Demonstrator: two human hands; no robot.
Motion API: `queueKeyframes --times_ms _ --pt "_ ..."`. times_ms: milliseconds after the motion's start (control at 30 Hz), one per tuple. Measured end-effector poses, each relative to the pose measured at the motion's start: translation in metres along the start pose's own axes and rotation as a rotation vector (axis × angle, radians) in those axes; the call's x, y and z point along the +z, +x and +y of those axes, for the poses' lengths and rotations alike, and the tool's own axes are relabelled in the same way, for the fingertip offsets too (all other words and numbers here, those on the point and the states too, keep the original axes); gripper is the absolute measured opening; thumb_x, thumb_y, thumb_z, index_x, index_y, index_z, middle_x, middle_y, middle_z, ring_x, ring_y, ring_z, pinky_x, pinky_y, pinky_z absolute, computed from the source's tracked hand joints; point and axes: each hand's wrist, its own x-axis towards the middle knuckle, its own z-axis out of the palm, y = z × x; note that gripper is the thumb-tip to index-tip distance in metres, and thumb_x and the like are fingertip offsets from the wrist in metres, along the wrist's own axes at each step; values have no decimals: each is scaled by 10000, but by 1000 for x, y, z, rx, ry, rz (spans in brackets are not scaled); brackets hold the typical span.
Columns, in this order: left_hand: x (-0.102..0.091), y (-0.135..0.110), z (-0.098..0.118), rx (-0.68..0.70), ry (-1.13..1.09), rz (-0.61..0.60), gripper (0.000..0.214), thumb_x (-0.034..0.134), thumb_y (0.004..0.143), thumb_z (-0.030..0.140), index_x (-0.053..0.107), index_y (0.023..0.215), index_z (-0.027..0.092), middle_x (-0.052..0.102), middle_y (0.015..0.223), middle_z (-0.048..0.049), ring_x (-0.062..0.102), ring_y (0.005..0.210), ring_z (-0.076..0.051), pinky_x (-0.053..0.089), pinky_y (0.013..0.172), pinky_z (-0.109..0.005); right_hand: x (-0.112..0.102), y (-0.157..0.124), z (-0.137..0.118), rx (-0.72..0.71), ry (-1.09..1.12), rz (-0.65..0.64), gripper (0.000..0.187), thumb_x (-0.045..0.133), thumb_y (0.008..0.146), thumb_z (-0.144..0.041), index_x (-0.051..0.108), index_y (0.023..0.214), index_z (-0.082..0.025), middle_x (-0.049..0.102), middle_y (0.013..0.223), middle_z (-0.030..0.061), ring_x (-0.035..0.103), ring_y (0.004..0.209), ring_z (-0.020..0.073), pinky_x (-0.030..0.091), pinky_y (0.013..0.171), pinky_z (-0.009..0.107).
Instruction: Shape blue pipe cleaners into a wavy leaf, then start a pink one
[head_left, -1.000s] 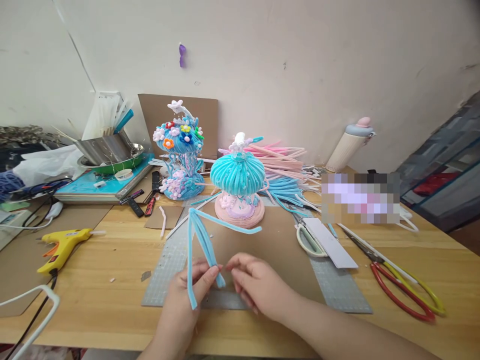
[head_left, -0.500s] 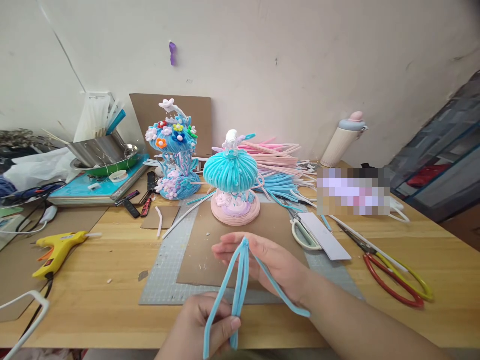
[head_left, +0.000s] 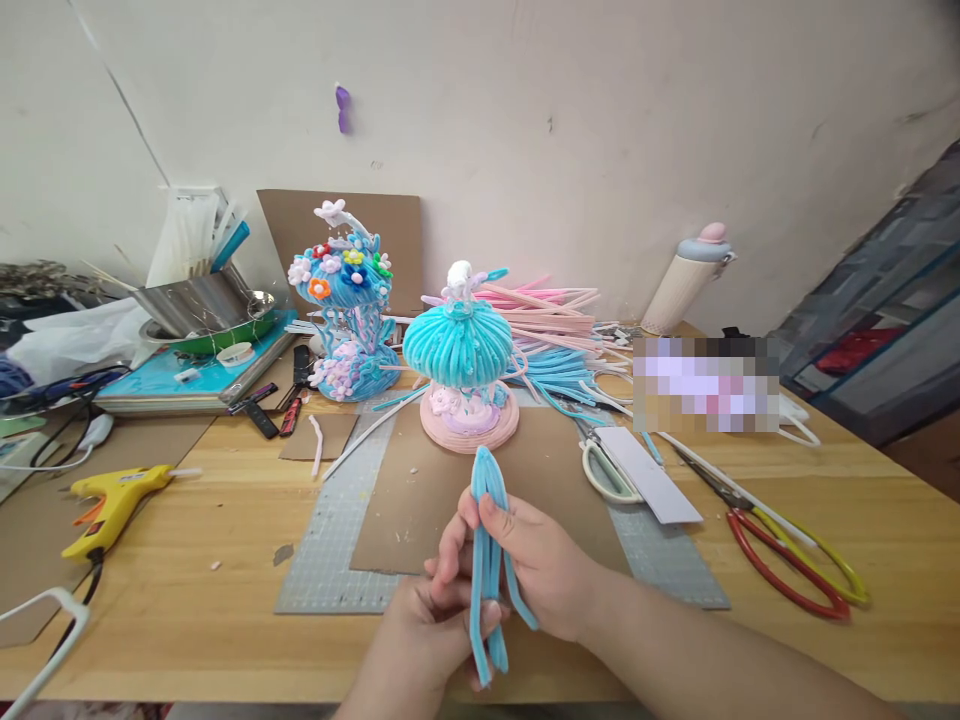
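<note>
A bundle of light blue pipe cleaners [head_left: 489, 545], joined at the top, stands upright between my two hands. My right hand [head_left: 536, 560] pinches it near the upper part, thumb in front. Lower down, my left hand [head_left: 431, 635] grips the strands near their loose ends. Just beyond the bundle's tip is a turquoise mushroom-shaped pipe cleaner lamp [head_left: 459, 345] on a round pink base [head_left: 469, 425]. Left of it stands a blue pipe cleaner piece with coloured flowers [head_left: 345, 275].
Cardboard [head_left: 390, 520] lies on a grey cutting mat [head_left: 307, 575]. A yellow glue gun [head_left: 116, 505] rests at left; scissors with red and yellow handles [head_left: 787, 560] and cream-handled scissors [head_left: 611, 475] lie at right. Pink and blue pipe cleaners [head_left: 555, 340] are piled behind; a bottle [head_left: 682, 280] leans there.
My right hand has closed from a flat, open pose around the upper strands. The spread strands have been drawn together, and my left hand has shifted slightly right.
</note>
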Motion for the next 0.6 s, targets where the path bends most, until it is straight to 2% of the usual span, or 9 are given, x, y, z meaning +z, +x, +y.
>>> queueKeyframes --times_ms 133,200,233,300,367,400,467,500,600 --pt "-7 -5 3 12 97 -106 298 671 605 444 625 548 155 563 456 -15 493 387 -118 398 394 -226 3 -1 1 5 -125 17 308 392 858 -463 432 743 -180 602 612 16 599 573 138 458 669 327" --pt "-19 -11 15 18 267 -210 197 617 672 367 652 638 177 603 555 -15 523 449 -128 386 402 -211 5 -1 0 -13 -200 18 343 385 859 -472 452 722 -164 588 571 11 586 535 126 442 722 342" --pt "-26 -13 24 44 356 -209 179 596 689 337 662 628 182 593 527 -7 511 444 -125 373 399 -205 5 -1 -1 -23 -226 19 354 381 859 -476 458 720 -160 585 569 9 584 528 124 438 731 347" --pt "-37 -16 46 181 475 -23 187 559 717 300 668 615 187 558 488 10 466 426 -109 358 414 -199 5 0 -3 -27 -253 18 355 388 854 -482 455 721 -160 576 571 0 586 535 127 438 721 347" --pt "-42 -13 67 304 403 230 191 596 695 316 686 809 191 584 578 8 465 455 -104 366 436 -200 4 0 -4 -14 -265 13 339 403 847 -483 440 732 -166 567 570 -9 591 547 133 444 685 334" --pt "-42 -10 76 346 340 273 240 614 685 333 677 865 187 564 555 14 446 454 -101 346 422 -192 2 0 -4 -5 -270 7 327 409 845 -481 433 747 -169 565 571 -13 589 545 133 446 663 325" --pt "-36 0 89 371 280 225 283 660 654 314 667 907 185 587 606 6 461 496 -99 360 451 -186 -1 1 -3 20 -277 -20 301 420 842 -474 424 794 -177 568 569 -19 581 525 129 447 621 309" --pt "-32 5 93 371 267 150 278 676 643 299 667 894 180 596 619 3 457 491 -92 347 440 -182 -3 1 -2 34 -278 -37 291 428 839 -469 423 819 -179 571 568 -20 577 515 127 448 609 305" --pt "-22 20 96 314 229 -22 141 685 640 275 633 695 156 573 573 15 423 439 -64 310 402 -171 -8 2 -1 72 -290 -68 273 441 839 -447 441 868 -175 571 567 -22 572 508 119 448 608 302"
